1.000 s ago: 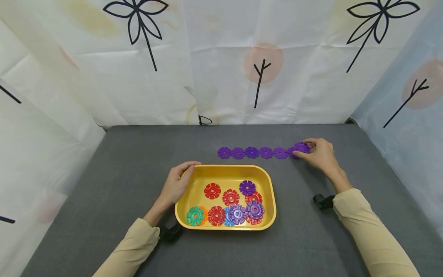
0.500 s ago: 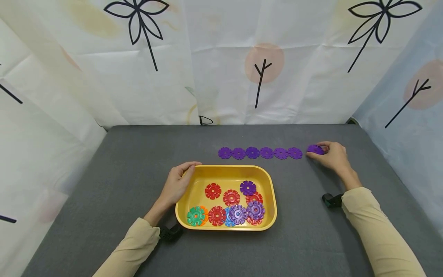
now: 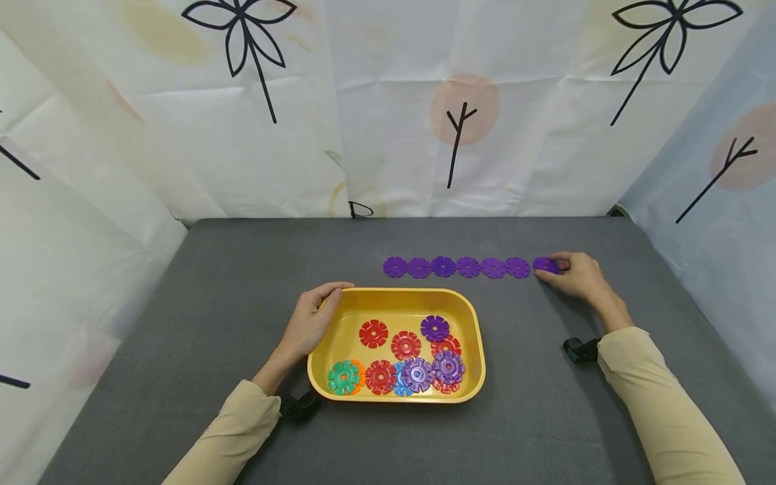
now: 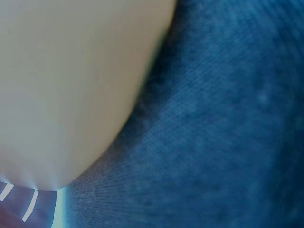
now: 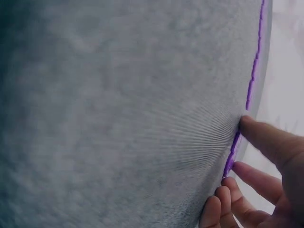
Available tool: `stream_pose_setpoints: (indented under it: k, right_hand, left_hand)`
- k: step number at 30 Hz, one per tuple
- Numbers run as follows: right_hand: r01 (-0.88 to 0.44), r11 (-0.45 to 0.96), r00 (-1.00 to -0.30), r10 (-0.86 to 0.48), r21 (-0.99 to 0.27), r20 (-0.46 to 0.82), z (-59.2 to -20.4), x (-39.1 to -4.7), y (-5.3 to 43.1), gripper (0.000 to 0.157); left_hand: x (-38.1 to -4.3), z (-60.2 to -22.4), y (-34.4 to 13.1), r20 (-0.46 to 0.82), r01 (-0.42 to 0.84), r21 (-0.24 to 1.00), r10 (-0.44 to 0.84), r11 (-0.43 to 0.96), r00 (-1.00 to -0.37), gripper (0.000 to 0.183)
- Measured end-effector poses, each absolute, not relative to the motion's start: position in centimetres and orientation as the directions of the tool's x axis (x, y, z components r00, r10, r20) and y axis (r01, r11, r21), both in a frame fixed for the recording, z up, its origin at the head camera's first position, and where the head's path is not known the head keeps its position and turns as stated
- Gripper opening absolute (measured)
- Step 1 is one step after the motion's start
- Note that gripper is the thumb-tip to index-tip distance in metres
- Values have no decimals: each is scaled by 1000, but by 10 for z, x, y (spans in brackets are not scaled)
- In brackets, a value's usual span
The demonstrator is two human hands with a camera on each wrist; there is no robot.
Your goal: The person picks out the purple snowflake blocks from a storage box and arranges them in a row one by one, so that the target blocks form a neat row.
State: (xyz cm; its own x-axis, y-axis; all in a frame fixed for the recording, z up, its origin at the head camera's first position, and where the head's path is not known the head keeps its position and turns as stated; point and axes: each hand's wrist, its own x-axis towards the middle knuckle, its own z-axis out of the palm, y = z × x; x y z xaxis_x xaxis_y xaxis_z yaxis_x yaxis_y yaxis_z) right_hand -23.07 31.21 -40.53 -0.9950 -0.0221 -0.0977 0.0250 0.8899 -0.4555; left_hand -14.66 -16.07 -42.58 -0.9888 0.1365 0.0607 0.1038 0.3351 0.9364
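In the head view my right hand (image 3: 583,277) pinches a purple flower-shaped plastic disc (image 3: 544,265) between thumb and fingers, low at the tabletop. A small gap parts it from the right end of a row of several purple discs (image 3: 443,267). The right wrist view shows the thumb and fingertips at either side of the held disc (image 5: 232,154). My left hand (image 3: 308,323) grips the upper left corner of a yellow tray (image 3: 400,294), thumb on the rim. Mostly the hand's blurred edge fills the left wrist view.
Inside the tray lie red discs (image 3: 373,334), a green disc (image 3: 343,377) over an orange one, purple discs (image 3: 434,329) and a partly covered blue disc (image 3: 401,387). Grey cloth covers the table (image 3: 254,256). A printed curtain (image 3: 388,135) hangs behind its far edge.
My right hand first moved right, carrying the purple disc off the row's end, then came slightly left and lower. The sixth disc now shows in full. The left hand and tray stay put.
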Motion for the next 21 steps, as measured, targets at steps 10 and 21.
stream_pose_setpoints:
  k: [10,21]
  right_hand:
    - [7,895,-995,-39,-447,-95,-409,-232,307,58]
    - [-47,909,-998,-63,-415,-26,-407,-228,300,58]
  left_hand:
    - [-145,-424,-160,72,117,932,142,342,-987,34]
    - [-145,-424,-159,52,91,936,123,341,-991,34]
